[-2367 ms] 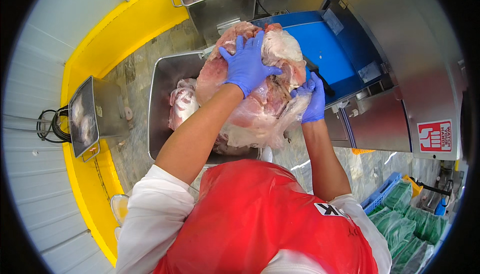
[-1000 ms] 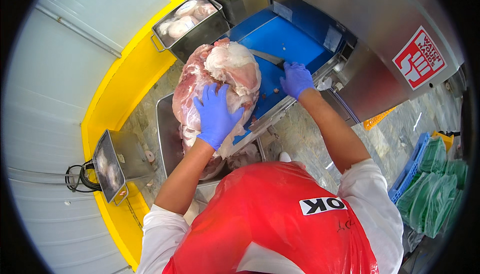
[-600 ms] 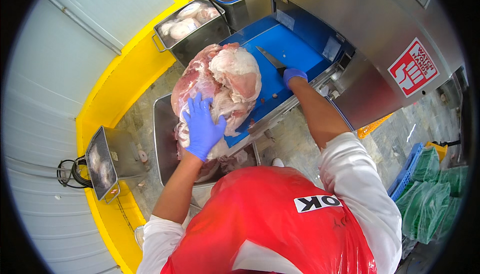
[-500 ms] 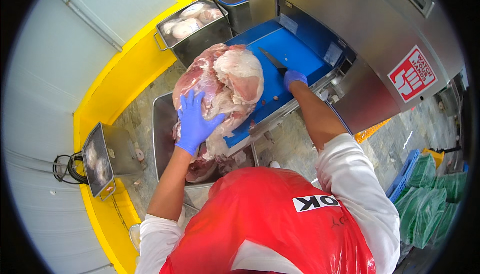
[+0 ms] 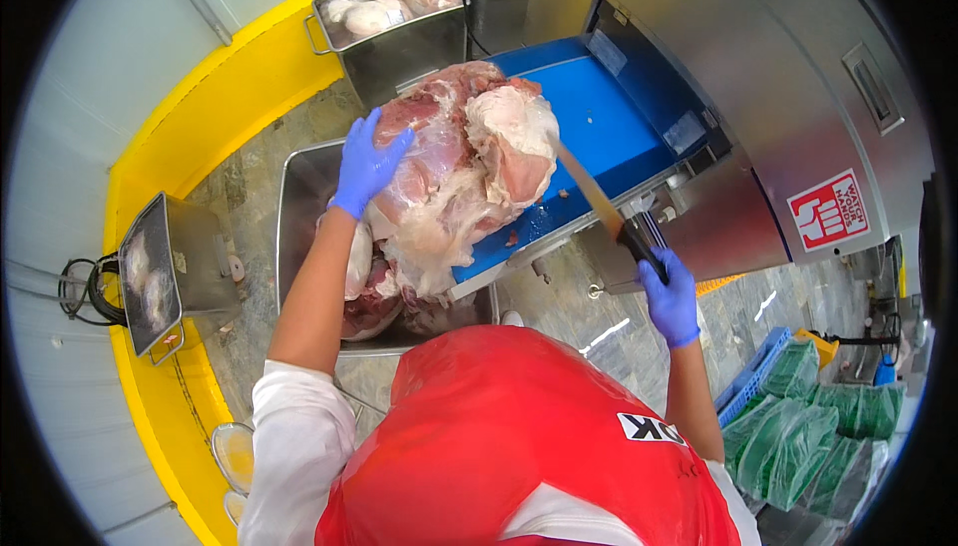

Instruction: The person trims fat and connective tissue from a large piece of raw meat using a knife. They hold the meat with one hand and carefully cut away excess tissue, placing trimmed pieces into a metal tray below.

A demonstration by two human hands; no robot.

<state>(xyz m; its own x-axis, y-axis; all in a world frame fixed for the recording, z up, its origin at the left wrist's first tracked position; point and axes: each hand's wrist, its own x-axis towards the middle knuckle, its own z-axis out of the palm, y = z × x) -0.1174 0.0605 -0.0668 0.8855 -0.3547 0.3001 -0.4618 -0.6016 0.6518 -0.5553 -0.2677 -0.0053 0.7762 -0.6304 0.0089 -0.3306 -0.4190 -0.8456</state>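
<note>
A large raw piece of meat (image 5: 429,162), red with white fat, lies at the near end of the blue conveyor belt (image 5: 589,107) and overhangs its left side. On its left flank rests my left hand (image 5: 367,162), in a purple glove, fingers spread. My right hand (image 5: 671,296), gloved too, is closed round the black handle of a knife (image 5: 605,205). The long blade points up and left, its tip close to the right side of the meat. Below the meat's lower left, a steel bin (image 5: 297,237) holds more meat pieces (image 5: 367,308).
Another steel bin (image 5: 399,72) with wrapped pale pieces stands at the far left. A further bin (image 5: 205,276) is by the yellow wall base (image 5: 150,162). The steel machine (image 5: 718,57) rises at right; green bagged items (image 5: 798,426) and a blue crate (image 5: 750,376) lie lower right.
My right hand has lifted the knife off the belt and drawn it toward me. My left hand has moved up along the meat's left side. The whole view has shifted.
</note>
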